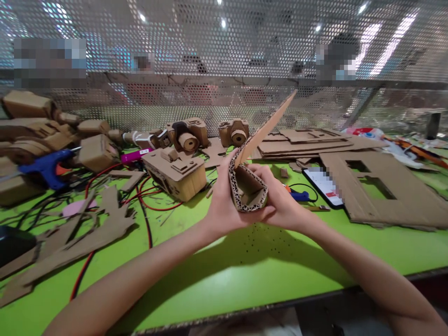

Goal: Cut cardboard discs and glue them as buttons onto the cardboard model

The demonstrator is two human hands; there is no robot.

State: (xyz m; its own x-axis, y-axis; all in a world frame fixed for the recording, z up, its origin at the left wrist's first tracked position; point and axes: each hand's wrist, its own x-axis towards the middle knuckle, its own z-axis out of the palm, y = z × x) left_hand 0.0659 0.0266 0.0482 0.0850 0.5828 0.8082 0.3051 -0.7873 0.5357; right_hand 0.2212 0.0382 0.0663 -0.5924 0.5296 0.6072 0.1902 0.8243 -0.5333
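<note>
Left hand: the left hand (222, 200) is closed around the left side of a bent cardboard strip (249, 179), thumb up against its outer wall.
Right hand: the right hand (280, 200) grips the same strip from the right and underneath, fingers curled under its lower curve.
Cardboard strip: held up in the air between both hands, above the middle of the table; its lower part is folded into a small open loop with the corrugated edge showing, and one long flat end sticks up and to the right.
Table: a bright green table (245, 275) with a dark front edge, scattered with cardboard scraps and thin offcuts.
Left of the table: a blue glue gun (47, 168) lies among red and black wires (140, 196), beside a pile of cardboard blocks; flat cut-out cardboard shapes (70, 238) lie nearer the front.
Middle: a cardboard box model (175, 172) stands just behind the hands; two cardboard cameras (210, 133) stand further back, near the screen.
Right of the table: a phone (324, 185) lies face up, touching a big cardboard sheet with cut-out windows (385, 191); a stack of flat cardboard sheets (304, 140) lies behind it.
Room: a perforated metal screen (224, 56) runs along the far edge of the table; ceiling lights show through it, the rest behind it is blurred.
</note>
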